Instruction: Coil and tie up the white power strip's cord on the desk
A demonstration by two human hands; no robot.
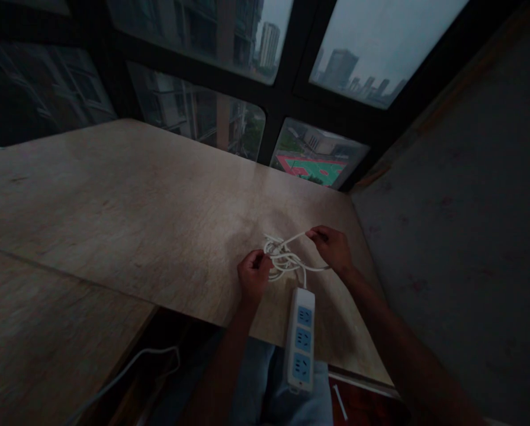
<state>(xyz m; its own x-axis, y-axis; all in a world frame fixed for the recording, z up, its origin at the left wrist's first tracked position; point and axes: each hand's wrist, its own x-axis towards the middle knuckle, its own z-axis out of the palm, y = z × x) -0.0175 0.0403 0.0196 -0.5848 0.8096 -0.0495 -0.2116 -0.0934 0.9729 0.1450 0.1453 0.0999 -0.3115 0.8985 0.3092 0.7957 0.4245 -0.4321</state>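
Observation:
A white power strip (301,338) with blue sockets lies at the near edge of a plywood tabletop (149,213), its end hanging over the edge. Its white cord (286,260) is bunched in loose coils just beyond it. My left hand (253,277) is closed on the left side of the coils. My right hand (333,247) pinches a strand of the cord that runs from the bundle up to its fingers.
A second plywood board (42,337) lies lower at the left, with a white cable (127,373) hanging in the gap. Dark-framed windows (286,94) stand behind the table. A grey wall (464,225) closes the right side.

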